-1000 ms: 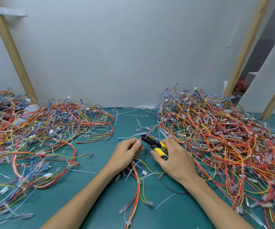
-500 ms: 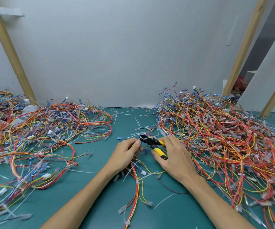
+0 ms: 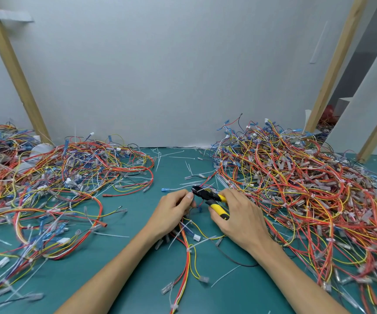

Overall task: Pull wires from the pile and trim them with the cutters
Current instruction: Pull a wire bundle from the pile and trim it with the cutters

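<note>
Little has moved since a second ago: both hands stay put, and the black head of the cutters (image 3: 207, 197) sits slightly flatter and closer to the left thumb.

Right hand (image 3: 241, 218) is directly right of the cutters, its fingers curled round the two yellow handles. The handles are parted a bit. Thin red wire crosses at the black head, but it is too small to tell whether the blades are on it.

Left hand (image 3: 171, 211) is just left of the cutters' head with its fingers curled in and thumb on top, pinching a wire bundle (image 3: 186, 245). The thumb tip is nearly touching the head. The bundle of red, yellow and white wires runs from under that hand, below the cutters, toward the person across the green mat (image 3: 137, 279). White connectors and clear terminals hang off it.

Right pile (image 3: 296, 182), the big tangle of mostly red and yellow wires, starts just right of the cutters and reaches behind the right hand. Left pile (image 3: 58, 182) lies well apart to the left of the cutters, flatter, with more blue in it.

Loose cable ties (image 3: 189, 168) are scattered on the mat beyond the cutters. A blue terminal (image 3: 165, 189) lies just left of the head. The grey wall (image 3: 171, 75) stands behind. One wooden post (image 3: 17, 75) leans far left of the cutters, another (image 3: 334, 64) far right.
</note>
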`<state>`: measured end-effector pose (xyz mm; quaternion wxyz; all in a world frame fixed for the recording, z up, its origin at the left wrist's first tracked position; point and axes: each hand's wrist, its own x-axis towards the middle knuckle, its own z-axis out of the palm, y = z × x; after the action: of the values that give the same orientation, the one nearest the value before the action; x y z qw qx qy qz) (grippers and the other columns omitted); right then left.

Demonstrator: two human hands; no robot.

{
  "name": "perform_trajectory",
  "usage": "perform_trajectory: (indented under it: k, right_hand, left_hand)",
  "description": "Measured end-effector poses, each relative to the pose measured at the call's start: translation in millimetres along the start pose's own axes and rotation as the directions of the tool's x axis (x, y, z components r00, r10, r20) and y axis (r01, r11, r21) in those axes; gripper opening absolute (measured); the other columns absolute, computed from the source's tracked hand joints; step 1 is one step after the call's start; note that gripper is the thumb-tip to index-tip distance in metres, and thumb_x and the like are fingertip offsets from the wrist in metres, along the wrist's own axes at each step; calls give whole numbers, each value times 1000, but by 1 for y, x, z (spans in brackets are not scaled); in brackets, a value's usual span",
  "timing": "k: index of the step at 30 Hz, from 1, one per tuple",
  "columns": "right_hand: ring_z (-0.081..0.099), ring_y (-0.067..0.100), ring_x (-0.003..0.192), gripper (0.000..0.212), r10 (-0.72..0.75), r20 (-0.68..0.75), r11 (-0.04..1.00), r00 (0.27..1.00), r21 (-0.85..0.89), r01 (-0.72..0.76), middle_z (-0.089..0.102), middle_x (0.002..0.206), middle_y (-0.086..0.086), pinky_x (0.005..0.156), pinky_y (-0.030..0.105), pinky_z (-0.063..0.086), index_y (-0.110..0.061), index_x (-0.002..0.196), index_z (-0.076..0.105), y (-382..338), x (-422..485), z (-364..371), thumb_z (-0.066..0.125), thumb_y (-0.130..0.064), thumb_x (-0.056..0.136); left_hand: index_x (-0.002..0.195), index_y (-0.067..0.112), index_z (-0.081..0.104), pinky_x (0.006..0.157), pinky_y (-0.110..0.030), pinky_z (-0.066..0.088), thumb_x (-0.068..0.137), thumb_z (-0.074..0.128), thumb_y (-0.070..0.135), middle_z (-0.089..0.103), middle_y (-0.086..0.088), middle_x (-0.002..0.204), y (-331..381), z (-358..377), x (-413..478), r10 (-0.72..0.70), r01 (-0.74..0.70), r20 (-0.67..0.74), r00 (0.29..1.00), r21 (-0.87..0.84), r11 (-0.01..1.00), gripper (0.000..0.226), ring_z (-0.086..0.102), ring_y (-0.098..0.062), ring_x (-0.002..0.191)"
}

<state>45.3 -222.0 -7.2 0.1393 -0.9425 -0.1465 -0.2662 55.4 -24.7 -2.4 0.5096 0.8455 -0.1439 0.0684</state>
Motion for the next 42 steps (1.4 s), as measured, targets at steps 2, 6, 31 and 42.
perform_trajectory:
  k: [2,6,31,42]
  right_hand:
    - [58,17,86,34,15,-3,1000,1000,6,-15,59,91,-9,65,27,41,-24,100,57,0,0,1,58,-53,84]
    - [54,18,94,43,25,10,1000,1000,13,-25,55,100,-7,82,31,44,-23,109,56,-2,0,2,51,-59,85]
    - [59,16,73,32,12,17,1000,1000,-7,-12,60,80,-9,53,27,35,-27,93,57,-4,-1,-4,59,-58,86]
    - [58,15,73,32,22,35,1000,999,-10,-21,59,80,-9,53,29,41,-28,92,54,-4,0,-2,54,-60,87]
  left_hand:
    - [72,21,59,55,-18,32,102,44,24,46,11,52,0,0,0,-2,2,0,1000,4,1000,34,39,-4,52]
    - [71,22,59,55,-18,32,102,45,24,46,11,52,2,0,0,-2,2,-1,1000,2,1000,34,39,-4,52]
    - [77,17,66,55,-16,35,101,48,28,49,11,53,2,-3,-2,-5,5,4,1000,-3,1000,31,43,-4,53]
    - [78,17,67,56,-16,35,101,48,30,50,11,53,0,-3,-2,3,-3,9,1000,-13,1000,32,44,-4,53]
